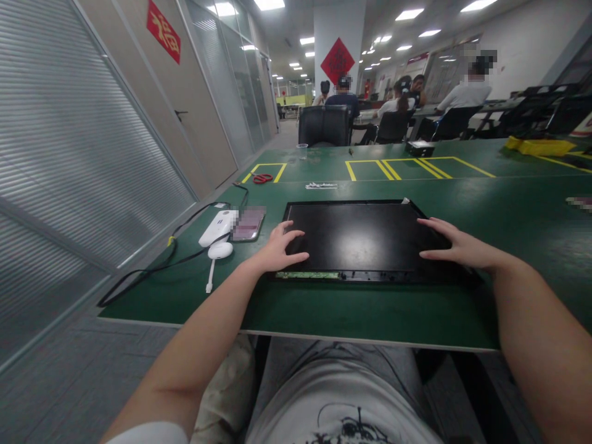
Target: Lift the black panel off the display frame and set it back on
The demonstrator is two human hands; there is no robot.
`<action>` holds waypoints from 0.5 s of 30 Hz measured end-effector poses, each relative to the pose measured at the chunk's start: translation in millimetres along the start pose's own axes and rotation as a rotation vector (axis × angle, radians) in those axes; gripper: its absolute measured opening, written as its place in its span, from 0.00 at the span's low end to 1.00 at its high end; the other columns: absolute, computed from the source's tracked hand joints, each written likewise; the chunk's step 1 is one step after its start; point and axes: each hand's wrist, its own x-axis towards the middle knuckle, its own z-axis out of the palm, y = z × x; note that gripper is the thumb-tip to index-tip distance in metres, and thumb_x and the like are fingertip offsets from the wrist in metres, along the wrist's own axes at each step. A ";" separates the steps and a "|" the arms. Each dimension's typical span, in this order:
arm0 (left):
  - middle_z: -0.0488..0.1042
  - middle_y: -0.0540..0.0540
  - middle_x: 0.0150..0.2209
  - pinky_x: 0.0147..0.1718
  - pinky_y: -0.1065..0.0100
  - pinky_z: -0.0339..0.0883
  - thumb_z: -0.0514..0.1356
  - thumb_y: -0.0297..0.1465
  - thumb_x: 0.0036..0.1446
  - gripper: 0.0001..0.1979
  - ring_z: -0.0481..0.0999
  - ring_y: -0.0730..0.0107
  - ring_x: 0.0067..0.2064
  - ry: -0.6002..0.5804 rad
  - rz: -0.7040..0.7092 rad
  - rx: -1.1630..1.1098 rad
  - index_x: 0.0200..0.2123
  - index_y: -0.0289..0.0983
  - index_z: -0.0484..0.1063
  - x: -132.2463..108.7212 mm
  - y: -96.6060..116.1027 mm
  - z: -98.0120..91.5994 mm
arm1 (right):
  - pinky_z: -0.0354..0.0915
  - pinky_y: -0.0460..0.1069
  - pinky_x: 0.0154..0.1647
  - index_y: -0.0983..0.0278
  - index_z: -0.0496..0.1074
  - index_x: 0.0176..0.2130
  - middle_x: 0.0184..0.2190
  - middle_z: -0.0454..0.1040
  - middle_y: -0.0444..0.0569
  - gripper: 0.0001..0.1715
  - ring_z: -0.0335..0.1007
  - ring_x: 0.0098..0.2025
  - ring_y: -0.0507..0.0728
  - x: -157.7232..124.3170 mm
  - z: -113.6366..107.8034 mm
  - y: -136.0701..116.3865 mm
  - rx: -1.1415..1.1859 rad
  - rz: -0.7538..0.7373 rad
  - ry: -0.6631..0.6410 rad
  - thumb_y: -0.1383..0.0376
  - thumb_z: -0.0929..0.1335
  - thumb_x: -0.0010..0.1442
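Observation:
A flat black panel (361, 237) lies on the green table (351, 308) right in front of me, with a thin green circuit strip (309, 275) along its near edge. My left hand (280, 246) rests on the panel's near left corner, fingers spread and lying flat. On the right edge of the panel lies my right hand (456, 245), fingers stretched out flat. Neither hand holds anything.
To the left lie a white device (217, 227), a phone (248, 224), a white puck with a cord (219, 251) and a black cable (152, 268). Farther back are red scissors (262, 178), small metal parts (320, 185), a clear cup (302, 150), a black box (419, 148). People sit beyond.

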 end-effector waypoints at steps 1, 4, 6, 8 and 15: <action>0.56 0.33 0.69 0.70 0.45 0.51 0.65 0.49 0.57 0.31 0.56 0.42 0.72 0.021 -0.015 0.010 0.59 0.39 0.73 0.9 -1.2 0.1 | 0.49 0.63 0.74 0.53 0.65 0.67 0.73 0.55 0.53 0.53 0.50 0.73 0.72 0.3 0.2 -3.6 0.056 0.067 0.043 0.48 0.77 0.46; 0.62 0.33 0.65 0.69 0.48 0.53 0.60 0.44 0.61 0.28 0.61 0.46 0.69 0.096 -0.103 0.053 0.60 0.37 0.72 4.6 -8.2 -0.3 | 0.61 0.62 0.67 0.59 0.69 0.63 0.62 0.71 0.60 0.42 0.65 0.65 0.72 2.2 -0.1 -10.2 0.191 0.318 0.156 0.54 0.75 0.52; 0.66 0.33 0.62 0.68 0.48 0.56 0.57 0.42 0.62 0.27 0.65 0.46 0.66 0.136 -0.201 0.092 0.60 0.35 0.71 7.2 -14.6 -1.5 | 0.65 0.60 0.64 0.61 0.72 0.58 0.56 0.75 0.60 0.34 0.70 0.60 0.69 3.9 -0.6 -10.0 0.218 0.384 0.230 0.59 0.74 0.53; 0.69 0.31 0.60 0.67 0.48 0.57 0.55 0.40 0.63 0.27 0.66 0.45 0.65 0.153 -0.285 0.138 0.60 0.31 0.71 9.1 -20.4 -3.4 | 0.65 0.57 0.63 0.62 0.74 0.52 0.54 0.77 0.58 0.25 0.72 0.57 0.65 5.5 -1.1 -7.6 0.232 0.367 0.287 0.64 0.73 0.53; 0.74 0.34 0.57 0.66 0.52 0.60 0.56 0.37 0.61 0.21 0.70 0.46 0.64 0.118 -0.350 0.205 0.51 0.34 0.80 9.6 -25.8 -7.8 | 0.68 0.54 0.54 0.63 0.78 0.44 0.44 0.81 0.54 0.16 0.76 0.47 0.61 7.8 -2.8 -3.1 0.157 0.403 0.346 0.63 0.71 0.54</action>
